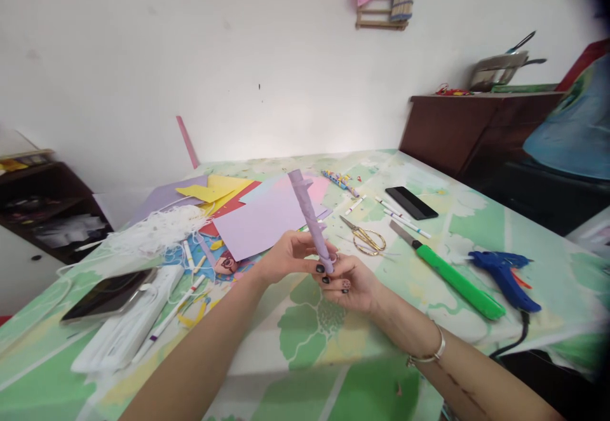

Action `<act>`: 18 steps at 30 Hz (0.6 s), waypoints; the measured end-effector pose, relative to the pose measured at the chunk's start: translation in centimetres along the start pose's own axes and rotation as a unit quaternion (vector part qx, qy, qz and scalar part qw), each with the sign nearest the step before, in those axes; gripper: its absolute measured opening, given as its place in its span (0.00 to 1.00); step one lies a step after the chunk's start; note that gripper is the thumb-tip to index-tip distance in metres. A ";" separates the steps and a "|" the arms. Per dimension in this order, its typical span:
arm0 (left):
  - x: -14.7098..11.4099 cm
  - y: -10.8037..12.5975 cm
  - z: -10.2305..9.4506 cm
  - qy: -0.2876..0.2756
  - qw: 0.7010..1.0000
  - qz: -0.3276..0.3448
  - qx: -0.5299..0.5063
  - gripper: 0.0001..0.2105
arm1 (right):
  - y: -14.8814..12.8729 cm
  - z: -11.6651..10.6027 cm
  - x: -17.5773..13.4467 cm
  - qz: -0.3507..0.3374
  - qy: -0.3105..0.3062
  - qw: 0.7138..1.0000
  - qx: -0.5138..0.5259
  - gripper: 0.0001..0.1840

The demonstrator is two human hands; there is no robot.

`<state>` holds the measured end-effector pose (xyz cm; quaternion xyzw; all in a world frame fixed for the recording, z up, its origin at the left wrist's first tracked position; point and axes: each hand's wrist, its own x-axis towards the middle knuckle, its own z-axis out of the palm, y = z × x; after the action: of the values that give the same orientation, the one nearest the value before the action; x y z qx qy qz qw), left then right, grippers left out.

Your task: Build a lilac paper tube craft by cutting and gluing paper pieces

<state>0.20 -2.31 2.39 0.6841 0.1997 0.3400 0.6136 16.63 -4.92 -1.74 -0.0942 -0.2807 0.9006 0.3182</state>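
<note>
A rolled lilac paper tube (309, 214) with small flaps along its side tilts upward over the front middle of the table. My left hand (288, 259) is closed around the lower part of the tube from the left. From the right, my right hand (350, 283) pinches the tube's bottom end, dark-painted nails showing. Behind the tube lies a flat lilac paper sheet (255, 221). Gold-handled scissors (366, 238) rest just beyond my right hand, and a green-handled knife (457, 280) lies farther right.
At right are a blue glue gun (505, 275) with its cord, a black phone (411, 202) and several markers (405, 219). Tangled white string (155, 233), yellow paper (214, 189), another phone (109, 294) and a white power strip (128, 322) occupy the left. A white wall stands behind.
</note>
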 end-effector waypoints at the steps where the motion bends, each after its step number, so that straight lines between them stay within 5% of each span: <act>1: 0.0 0.1 0.1 0.009 1.000 0.000 -0.002 0.12 | 0.0 0.0 0.0 -0.002 0.003 1.000 -0.003 0.10; 9: 0.1 0.1 0.6 0.058 0.998 -0.016 -0.025 0.07 | -0.1 0.0 0.1 -0.038 0.049 0.997 -0.037 0.07; 14: 0.4 -0.5 0.8 0.149 0.983 -0.029 -0.108 0.06 | -0.3 0.0 0.3 -0.127 0.118 0.980 -0.095 0.04; 16: 0.6 -0.7 0.8 0.200 0.966 -0.041 -0.162 0.05 | -0.3 0.2 0.3 -0.222 0.187 0.941 -0.174 0.03; 18: 0.8 -0.8 0.9 0.244 0.947 -0.062 -0.200 0.04 | -0.2 0.5 0.1 -0.331 0.261 0.854 -0.305 0.03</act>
<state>1.49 -2.29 1.72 0.4291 0.3136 0.4908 0.6904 16.44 -4.95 -1.25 -0.3197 -0.4629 0.5532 0.6144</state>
